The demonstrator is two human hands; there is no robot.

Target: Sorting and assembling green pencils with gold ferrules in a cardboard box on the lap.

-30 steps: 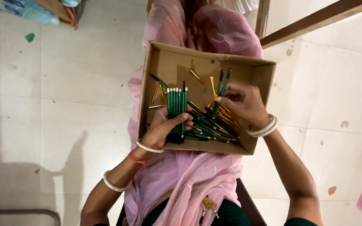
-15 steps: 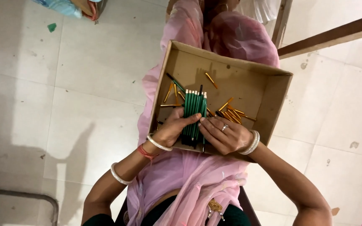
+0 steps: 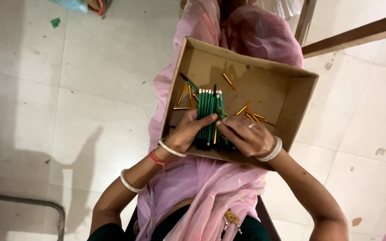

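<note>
A shallow brown cardboard box (image 3: pixel 291 96) rests on my lap, over pink cloth. Inside it my left hand (image 3: pixel 187 133) grips a neat bundle of green pencils (image 3: pixel 209 107) that points away from me. My right hand (image 3: pixel 245 136) lies beside the bundle at its near end, fingers curled over several more green pencils and touching the bundle. Loose yellow pencils (image 3: pixel 252 115) lie scattered on the box floor to the right and the left of the bundle.
Pale floor tiles (image 3: pixel 90 67) spread to the left and right. A wooden bar (image 3: pixel 354 33) runs at the upper right. A metal frame (image 3: pixel 36 207) shows at the lower left, and colourful items (image 3: pixel 83 5) lie at the top edge.
My right hand has come from the right pile of pencils across to the bundle held in my left hand. The loose green pencils at the right are gone from the box floor.
</note>
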